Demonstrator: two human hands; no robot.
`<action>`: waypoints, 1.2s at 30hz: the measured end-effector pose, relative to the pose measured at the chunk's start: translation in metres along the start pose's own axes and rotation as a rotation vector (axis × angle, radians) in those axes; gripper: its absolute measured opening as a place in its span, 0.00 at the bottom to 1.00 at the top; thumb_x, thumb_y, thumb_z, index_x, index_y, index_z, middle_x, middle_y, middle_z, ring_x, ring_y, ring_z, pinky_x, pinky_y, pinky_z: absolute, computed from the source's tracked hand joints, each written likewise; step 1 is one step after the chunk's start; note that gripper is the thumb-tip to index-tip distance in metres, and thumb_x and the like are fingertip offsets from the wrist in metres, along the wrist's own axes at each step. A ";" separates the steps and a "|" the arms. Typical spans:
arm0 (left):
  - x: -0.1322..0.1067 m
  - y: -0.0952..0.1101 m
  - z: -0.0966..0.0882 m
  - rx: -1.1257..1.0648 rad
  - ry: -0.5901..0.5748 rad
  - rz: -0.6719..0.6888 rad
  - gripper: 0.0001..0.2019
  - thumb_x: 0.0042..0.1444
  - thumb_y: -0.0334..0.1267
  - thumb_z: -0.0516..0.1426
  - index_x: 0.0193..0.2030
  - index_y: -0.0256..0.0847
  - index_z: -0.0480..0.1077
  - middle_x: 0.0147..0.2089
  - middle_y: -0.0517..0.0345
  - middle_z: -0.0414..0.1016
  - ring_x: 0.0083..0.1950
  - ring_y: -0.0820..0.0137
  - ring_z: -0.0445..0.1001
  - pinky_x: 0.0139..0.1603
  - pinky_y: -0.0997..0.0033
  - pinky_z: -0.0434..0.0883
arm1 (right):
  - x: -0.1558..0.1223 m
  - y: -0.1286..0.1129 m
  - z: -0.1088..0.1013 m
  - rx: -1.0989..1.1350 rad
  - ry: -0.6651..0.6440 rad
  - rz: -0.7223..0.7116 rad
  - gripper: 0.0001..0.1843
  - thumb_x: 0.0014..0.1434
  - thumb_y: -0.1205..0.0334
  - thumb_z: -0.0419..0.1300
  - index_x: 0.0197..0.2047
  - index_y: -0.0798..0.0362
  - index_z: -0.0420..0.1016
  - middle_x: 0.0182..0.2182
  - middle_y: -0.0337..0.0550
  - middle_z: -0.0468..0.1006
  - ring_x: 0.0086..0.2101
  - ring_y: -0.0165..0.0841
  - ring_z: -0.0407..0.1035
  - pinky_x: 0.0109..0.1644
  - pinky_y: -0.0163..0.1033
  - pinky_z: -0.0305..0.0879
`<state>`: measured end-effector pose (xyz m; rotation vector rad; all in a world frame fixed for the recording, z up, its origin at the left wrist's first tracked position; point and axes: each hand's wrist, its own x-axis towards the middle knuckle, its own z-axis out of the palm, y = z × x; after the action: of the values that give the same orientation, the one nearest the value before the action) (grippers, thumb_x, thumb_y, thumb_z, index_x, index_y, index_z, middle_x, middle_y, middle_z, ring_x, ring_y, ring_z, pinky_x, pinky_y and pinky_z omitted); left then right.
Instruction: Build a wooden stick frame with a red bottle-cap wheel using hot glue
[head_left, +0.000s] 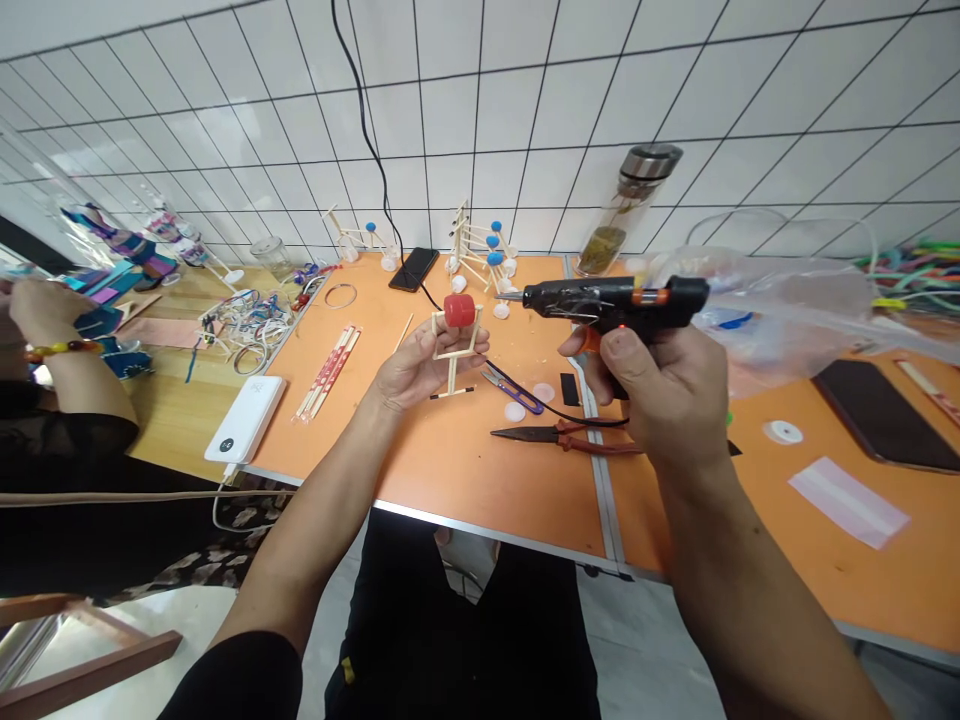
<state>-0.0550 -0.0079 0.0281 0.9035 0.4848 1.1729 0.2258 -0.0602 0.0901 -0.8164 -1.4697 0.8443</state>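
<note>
My left hand (420,370) is closed around a small frame of wooden sticks (454,358) that carries a red bottle cap (460,310) on top. My right hand (667,395) grips a black hot glue gun (611,300) by its handle, a finger on the orange trigger. The gun's nozzle points left, a short gap from the red cap. Both hands hover above the orange table (450,470).
On the table lie pliers (559,435), small purple-handled snips (510,385), white caps (515,410), packs of sticks (328,370), a phone (414,268), a white power bank (246,418), finished stick models (476,250) and a glass bottle (626,205). Another person's hands (41,310) work at left.
</note>
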 end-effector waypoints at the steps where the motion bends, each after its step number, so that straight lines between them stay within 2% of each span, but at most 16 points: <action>1: 0.001 0.000 0.001 0.003 0.003 0.013 0.33 0.44 0.61 0.85 0.47 0.42 0.84 0.53 0.44 0.90 0.66 0.47 0.88 0.72 0.47 0.81 | -0.003 0.001 0.003 0.002 0.010 -0.022 0.16 0.78 0.47 0.70 0.47 0.51 0.84 0.41 0.45 0.90 0.22 0.26 0.66 0.26 0.40 0.60; 5: 0.004 -0.002 0.005 0.011 0.010 0.061 0.33 0.44 0.61 0.85 0.48 0.41 0.84 0.53 0.47 0.91 0.60 0.53 0.90 0.65 0.55 0.83 | -0.016 0.005 0.013 -0.112 0.008 -0.056 0.20 0.77 0.40 0.69 0.45 0.48 0.88 0.33 0.41 0.85 0.22 0.31 0.68 0.26 0.41 0.63; 8: 0.004 -0.003 0.007 0.008 0.031 0.070 0.33 0.44 0.61 0.85 0.47 0.42 0.83 0.52 0.49 0.91 0.58 0.55 0.90 0.66 0.54 0.82 | -0.024 0.003 0.020 -0.259 -0.011 -0.085 0.20 0.78 0.40 0.67 0.47 0.47 0.91 0.30 0.42 0.84 0.26 0.37 0.74 0.30 0.45 0.71; 12: 0.004 -0.004 0.008 -0.001 0.033 0.084 0.30 0.46 0.59 0.85 0.45 0.41 0.83 0.50 0.52 0.90 0.55 0.59 0.90 0.66 0.55 0.82 | -0.028 0.002 0.028 -0.414 0.003 -0.243 0.16 0.78 0.45 0.66 0.49 0.45 0.91 0.38 0.47 0.90 0.38 0.46 0.85 0.48 0.55 0.85; 14: 0.005 -0.005 0.008 -0.007 0.043 0.080 0.31 0.46 0.58 0.85 0.46 0.42 0.83 0.49 0.54 0.89 0.54 0.61 0.89 0.66 0.56 0.81 | -0.029 0.005 0.030 -0.463 0.018 -0.306 0.15 0.78 0.46 0.66 0.49 0.44 0.91 0.44 0.49 0.91 0.46 0.51 0.87 0.55 0.59 0.86; 17: 0.006 -0.006 0.007 0.003 0.049 0.075 0.31 0.44 0.59 0.85 0.46 0.42 0.84 0.50 0.55 0.89 0.53 0.62 0.88 0.66 0.56 0.80 | -0.029 0.009 0.033 -0.497 -0.002 -0.334 0.14 0.78 0.46 0.65 0.53 0.44 0.89 0.48 0.50 0.92 0.53 0.53 0.87 0.59 0.60 0.86; 21: 0.006 -0.007 0.007 0.016 0.035 0.085 0.29 0.47 0.59 0.84 0.45 0.43 0.84 0.49 0.55 0.89 0.51 0.63 0.88 0.63 0.58 0.81 | -0.029 0.012 0.034 -0.514 -0.026 -0.342 0.16 0.79 0.47 0.64 0.59 0.45 0.87 0.53 0.51 0.92 0.57 0.54 0.87 0.61 0.61 0.85; 24: 0.005 -0.008 0.008 0.013 0.023 0.094 0.28 0.49 0.58 0.84 0.45 0.42 0.84 0.47 0.55 0.89 0.51 0.64 0.87 0.60 0.60 0.82 | -0.029 0.013 0.034 -0.522 -0.025 -0.342 0.18 0.79 0.47 0.64 0.62 0.46 0.86 0.53 0.52 0.92 0.56 0.54 0.88 0.60 0.61 0.84; 29: 0.005 -0.007 0.009 0.027 0.051 0.077 0.31 0.45 0.60 0.85 0.44 0.42 0.83 0.46 0.55 0.88 0.51 0.62 0.87 0.61 0.59 0.81 | -0.029 0.015 0.034 -0.521 -0.033 -0.363 0.20 0.79 0.49 0.64 0.67 0.46 0.83 0.55 0.52 0.92 0.54 0.53 0.88 0.56 0.59 0.85; 36: 0.005 -0.006 0.012 0.024 0.039 0.068 0.31 0.44 0.60 0.85 0.42 0.42 0.82 0.47 0.55 0.88 0.50 0.62 0.87 0.63 0.58 0.80 | -0.029 0.013 0.035 -0.520 -0.042 -0.367 0.21 0.79 0.50 0.65 0.69 0.44 0.83 0.56 0.50 0.92 0.54 0.53 0.88 0.58 0.58 0.85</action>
<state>-0.0413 -0.0077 0.0306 0.9251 0.5046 1.2506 0.1927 -0.0810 0.0629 -0.8673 -1.8378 0.2009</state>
